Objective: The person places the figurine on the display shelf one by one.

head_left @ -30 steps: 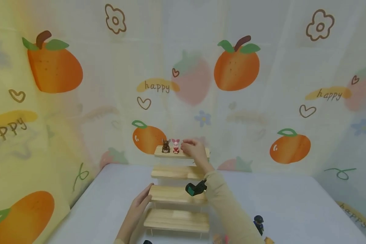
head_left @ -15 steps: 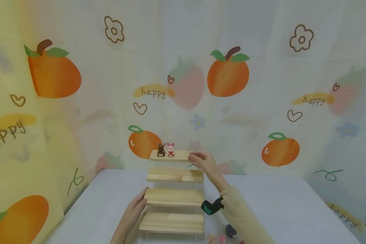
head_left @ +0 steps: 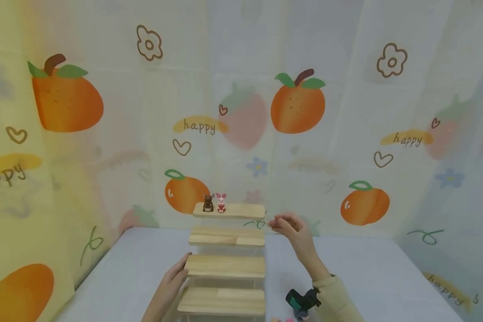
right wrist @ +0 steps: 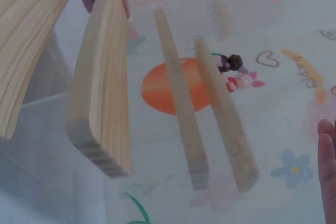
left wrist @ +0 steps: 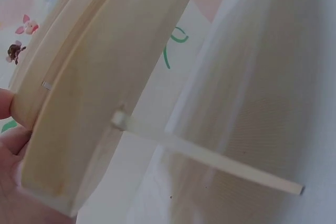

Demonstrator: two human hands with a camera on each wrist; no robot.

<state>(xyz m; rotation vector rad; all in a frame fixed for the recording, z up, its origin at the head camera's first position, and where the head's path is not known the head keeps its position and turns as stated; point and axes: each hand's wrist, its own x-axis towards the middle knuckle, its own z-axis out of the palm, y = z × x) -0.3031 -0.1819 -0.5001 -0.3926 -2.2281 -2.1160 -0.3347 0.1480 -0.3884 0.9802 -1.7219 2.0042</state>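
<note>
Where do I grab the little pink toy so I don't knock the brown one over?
I'd pinch the pink figure by its body, front and back, coming from the right. It sits upright on the top shelf, the brown figure close on its left, bare wood on its right. Its upright ears look thin, so probably skip those.

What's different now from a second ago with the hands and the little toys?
The right hand moved rightward and down, off the top shelf. The left hand still holds the third shelf down, and the brown figure and pink figure sit where they were.
</note>
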